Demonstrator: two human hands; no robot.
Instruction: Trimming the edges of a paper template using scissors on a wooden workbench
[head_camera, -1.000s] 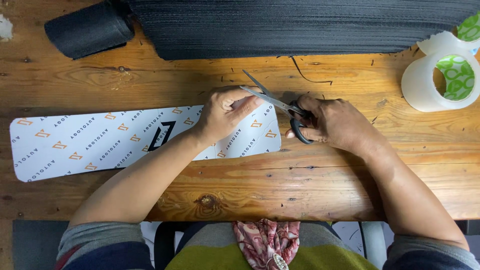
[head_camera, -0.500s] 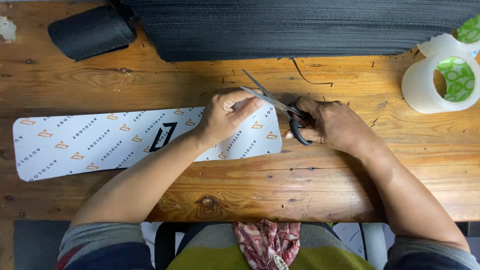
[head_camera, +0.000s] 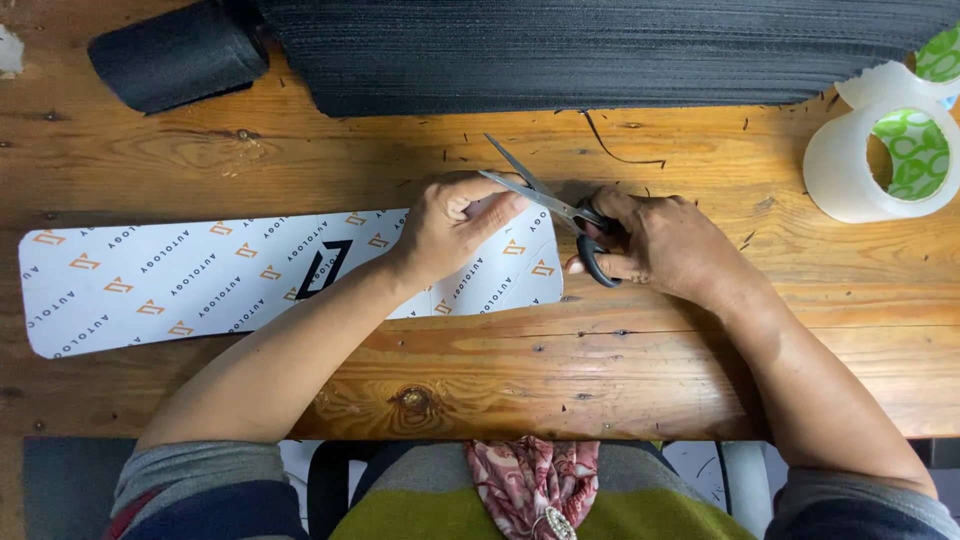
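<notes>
**Scissors open at the end of the printed strip**

A long white printed strip (head_camera: 200, 280) lies flat on the wooden table (head_camera: 600, 370), running from the far left to the middle. The left hand (head_camera: 450, 230) presses down on its right end, fingers curled together over the upper corner, flat rather than gripping. Just right of it, the right hand (head_camera: 665, 245) is closed through the black handles of the scissors (head_camera: 560, 205), whose blades stand apart above the strip's edge (a cut seems to be in progress). Closing the blades cleanly would call for the strip held steady. What lies between blades and fingers is hidden. A tape roll (head_camera: 880, 160) sits far right, partly cut off.
</notes>
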